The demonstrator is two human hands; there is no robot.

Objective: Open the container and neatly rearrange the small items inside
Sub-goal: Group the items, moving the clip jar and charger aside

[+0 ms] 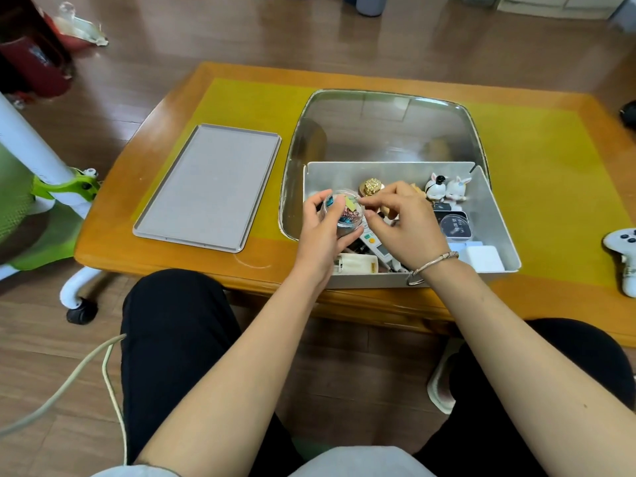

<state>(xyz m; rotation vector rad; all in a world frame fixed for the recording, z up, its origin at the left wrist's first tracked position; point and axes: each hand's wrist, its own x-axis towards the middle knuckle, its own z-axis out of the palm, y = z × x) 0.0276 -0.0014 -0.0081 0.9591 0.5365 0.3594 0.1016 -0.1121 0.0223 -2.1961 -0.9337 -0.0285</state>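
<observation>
A grey open container [495, 215] stands on the table, its clear lid [385, 129] tipped up behind it. My left hand [318, 235] grips a small clear jar [344, 215] full of coloured clips, held over the container's left end. My right hand [402, 222] pinches a yellow-green clip [351, 202] at the jar's mouth. Inside the container lie a gold ornament [371, 186], two white bunny figures [445, 191], a round black tin [456, 226], white blocks [483, 258] and a thermometer [377, 247], partly hidden by my hands.
A grey flat tray [210, 187] lies on the table left of the container. A white game controller [624, 249] sits at the table's right edge. An office chair base [69, 187] stands on the floor to the left, with a cable [86, 373] below it.
</observation>
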